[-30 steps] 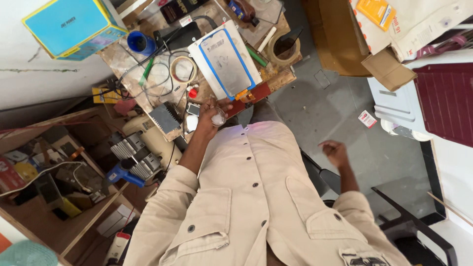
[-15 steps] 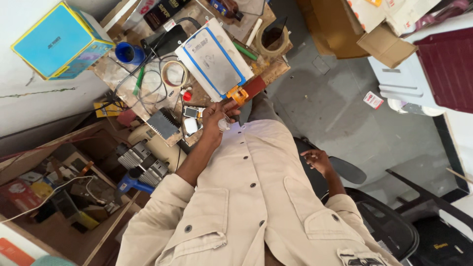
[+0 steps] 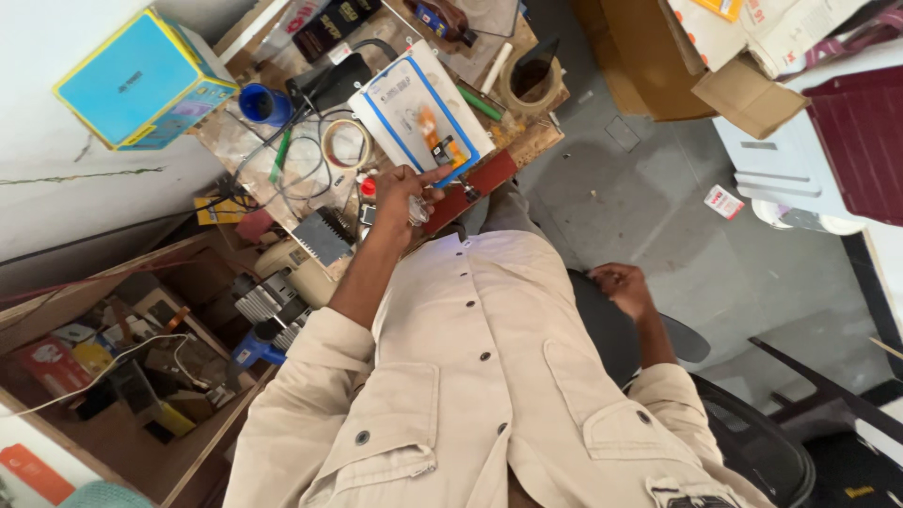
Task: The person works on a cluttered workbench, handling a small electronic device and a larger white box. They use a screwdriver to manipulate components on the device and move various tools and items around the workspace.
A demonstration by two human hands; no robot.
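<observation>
Seen from above, a person in a beige button-up shirt (image 3: 489,376) sits on a dark chair (image 3: 752,442) at the near edge of a cluttered wooden workbench (image 3: 527,141). The left hand (image 3: 404,193) reaches to that near edge, its fingers curled around a small clear object (image 3: 419,209) whose kind cannot be made out, thumb and forefinger touching the lower corner of a white blister pack with a blue border (image 3: 419,118) that lies flat near the middle of the bench. The right hand (image 3: 621,282) is well apart from the bench, resting loosely clenched by the person's side against the chair seat; whether it holds anything cannot be told. Just beside the left hand sit a small red cap (image 3: 369,188) and a grey finned heat sink (image 3: 323,237) near the bench's left corner. A coil of solder wire (image 3: 346,143) lies between the pack and a blue cup (image 3: 259,102). A roll of brown tape (image 3: 531,87) stands toward the right edge, with a green marker (image 3: 480,103) between it and the pack. A blue and yellow box (image 3: 141,80) stands at the far left corner against the wall. Cardboard cartons (image 3: 696,66) rest on the grey floor (image 3: 658,188) to the right.
</observation>
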